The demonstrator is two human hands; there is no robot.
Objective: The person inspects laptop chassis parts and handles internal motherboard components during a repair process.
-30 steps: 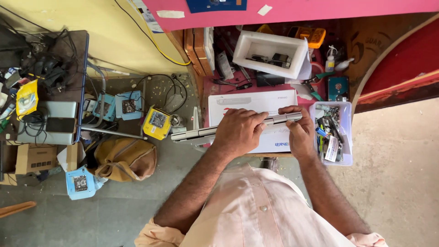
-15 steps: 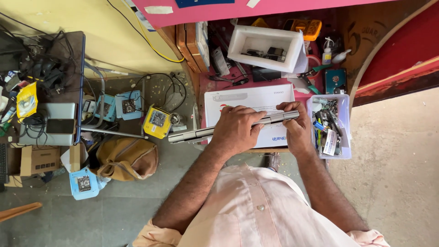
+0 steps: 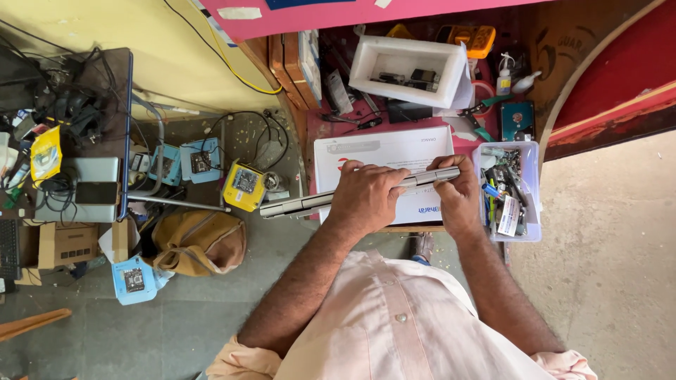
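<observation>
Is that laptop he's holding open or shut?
Shut. The laptop shows only as a thin grey slab seen edge-on, lid against base, held between the left hand and right hand above the white box.

Yellow wall (image 3: 176,42), grey floor (image 3: 620,281), cluttered workbench (image 3: 556,77)

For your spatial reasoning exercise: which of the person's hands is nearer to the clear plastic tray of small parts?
Right. The right hand grips the closed laptop's end right beside the clear plastic tray; the left hand grips it farther left.
</observation>
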